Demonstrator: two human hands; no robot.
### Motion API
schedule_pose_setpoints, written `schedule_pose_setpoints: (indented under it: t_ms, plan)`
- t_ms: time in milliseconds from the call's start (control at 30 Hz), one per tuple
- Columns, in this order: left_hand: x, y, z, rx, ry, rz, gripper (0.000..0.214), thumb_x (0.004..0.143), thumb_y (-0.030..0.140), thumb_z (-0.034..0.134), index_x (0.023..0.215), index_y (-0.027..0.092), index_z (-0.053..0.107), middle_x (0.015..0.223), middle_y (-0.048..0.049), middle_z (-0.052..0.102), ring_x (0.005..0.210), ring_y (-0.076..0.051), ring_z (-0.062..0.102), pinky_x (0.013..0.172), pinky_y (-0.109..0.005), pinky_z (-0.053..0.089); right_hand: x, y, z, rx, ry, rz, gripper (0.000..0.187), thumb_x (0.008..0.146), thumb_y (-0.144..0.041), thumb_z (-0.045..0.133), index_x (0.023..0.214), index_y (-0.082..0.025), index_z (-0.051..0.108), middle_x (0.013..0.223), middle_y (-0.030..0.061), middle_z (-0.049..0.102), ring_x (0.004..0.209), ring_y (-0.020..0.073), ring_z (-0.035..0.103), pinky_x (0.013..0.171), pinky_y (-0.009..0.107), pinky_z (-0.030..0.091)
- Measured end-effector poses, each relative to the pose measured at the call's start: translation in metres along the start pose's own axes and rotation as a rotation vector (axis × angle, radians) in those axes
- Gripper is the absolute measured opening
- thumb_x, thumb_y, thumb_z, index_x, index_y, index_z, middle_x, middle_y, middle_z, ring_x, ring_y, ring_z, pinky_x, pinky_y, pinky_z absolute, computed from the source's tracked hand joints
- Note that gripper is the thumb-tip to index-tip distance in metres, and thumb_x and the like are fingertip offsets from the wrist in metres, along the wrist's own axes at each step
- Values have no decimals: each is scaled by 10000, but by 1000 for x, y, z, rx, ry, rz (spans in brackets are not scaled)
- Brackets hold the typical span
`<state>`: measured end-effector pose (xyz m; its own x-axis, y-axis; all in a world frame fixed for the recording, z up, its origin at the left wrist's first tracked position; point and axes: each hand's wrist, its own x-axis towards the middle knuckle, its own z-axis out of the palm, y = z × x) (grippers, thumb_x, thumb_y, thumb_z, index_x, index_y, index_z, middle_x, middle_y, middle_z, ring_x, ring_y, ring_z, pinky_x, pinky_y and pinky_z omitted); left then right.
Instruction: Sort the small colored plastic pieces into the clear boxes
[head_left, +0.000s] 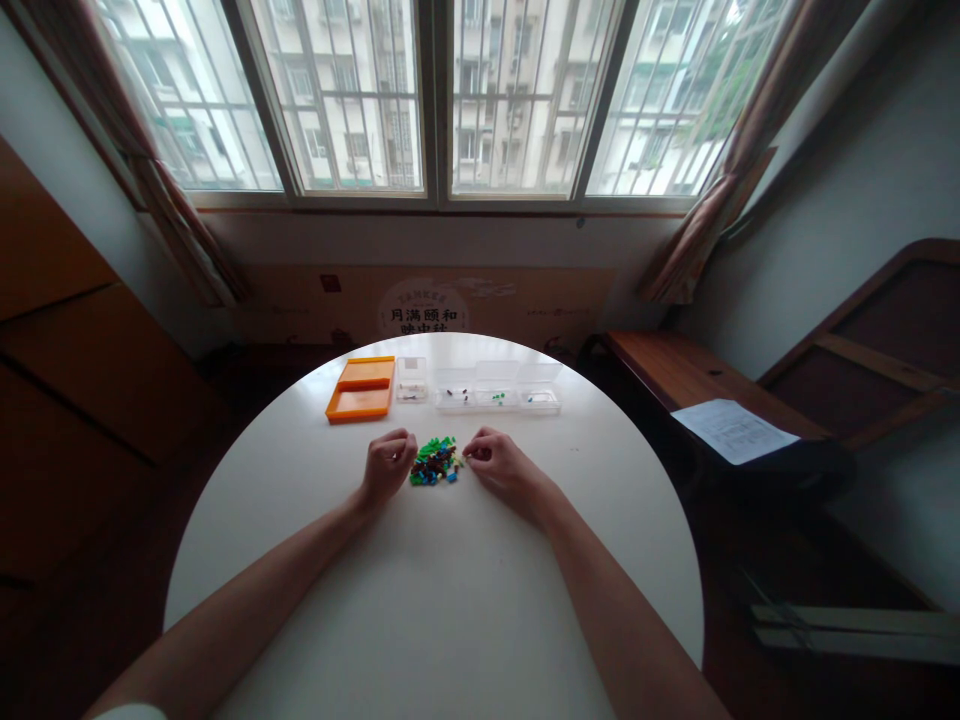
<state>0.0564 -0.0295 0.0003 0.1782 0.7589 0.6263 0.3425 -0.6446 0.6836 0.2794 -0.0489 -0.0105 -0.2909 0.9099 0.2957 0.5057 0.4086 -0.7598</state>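
A small heap of tiny coloured pieces [435, 463], mostly green with blue and dark ones, lies in the middle of a round white table [442, 600]. My left hand [388, 465] rests at the heap's left edge with its fingers curled in. My right hand [495, 462] sits at the heap's right edge, fingers pinched together; whether anything is between them is too small to see. Both forearms lie across the table.
Behind the heap stand an orange tray with its lid [361, 388] and a row of clear plastic boxes [496, 388] holding a few small pieces. A wooden bench with a paper sheet [731, 430] is at the right. Windows and curtains fill the back.
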Motion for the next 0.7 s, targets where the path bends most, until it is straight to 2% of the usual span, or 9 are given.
schedule_pose_setpoints:
  t_ms: [400,533,633,700]
  plan:
    - [0,1,0,-4,-33,16,474,858,247,442,393,153,448,476,4,439,444,-79,411,444,-214,307,1,-4,1,70,56,39,92,679,-133,584,709,-143,671,707,15,565,630,106,521,596,228,400]
    - [0,1,0,-2,-36,15,474,862,249,442,399,152,446,480,5,438,447,-79,412,456,-217,314,5,4,0,331,103,151,98,658,-217,647,723,-145,662,671,17,608,620,122,540,595,250,414]
    - [0,1,0,-8,-43,13,470,863,250,445,404,150,451,489,2,441,454,-79,414,454,-218,309,8,9,-4,555,201,203,187,612,-287,705,735,-154,662,683,20,639,623,127,558,620,269,435]
    - [0,0,0,-19,-51,20,466,864,251,447,410,149,458,503,0,448,464,-79,419,460,-219,312,8,10,-6,628,262,231,230,579,-315,733,737,-159,672,666,18,644,601,124,552,611,272,436]
